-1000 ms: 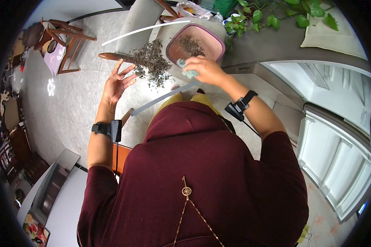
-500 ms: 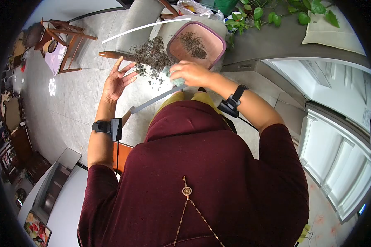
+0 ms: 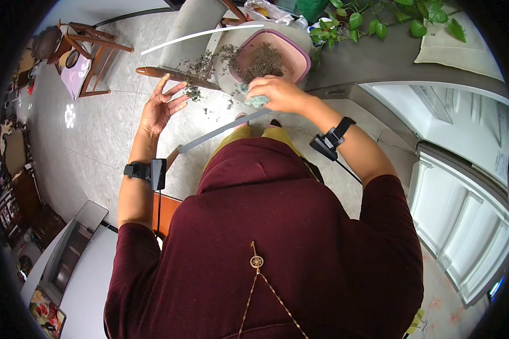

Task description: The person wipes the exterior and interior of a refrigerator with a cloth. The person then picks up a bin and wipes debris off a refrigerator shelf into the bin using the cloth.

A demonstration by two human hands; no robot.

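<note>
My left hand (image 3: 159, 112), palm up with its fingers spread, is at the left side of a clear panel; whether it touches the panel I cannot tell. Along the near side of this panel runs a grey strip (image 3: 220, 133), and along the far side a white strip (image 3: 201, 37). Dark dry crumbs (image 3: 203, 66) lie scattered over it. My right hand (image 3: 280, 93) is closed on a crumpled pale green cloth (image 3: 258, 101) by the near left rim of a pink basin (image 3: 301, 65). A heap of the same dark crumbs (image 3: 264, 59) shows at the basin.
An open fridge (image 3: 464, 209) stands on the right, its door swung low. A leafy plant (image 3: 379, 25) hangs over a grey surface at the back right. Wooden chairs (image 3: 87, 48) are at the back left. A white appliance (image 3: 85, 277) is at the near left.
My right hand has moved right with the cloth, and most of the crumb pile has shifted from the panel's middle toward the basin. My left hand has hardly moved.
</note>
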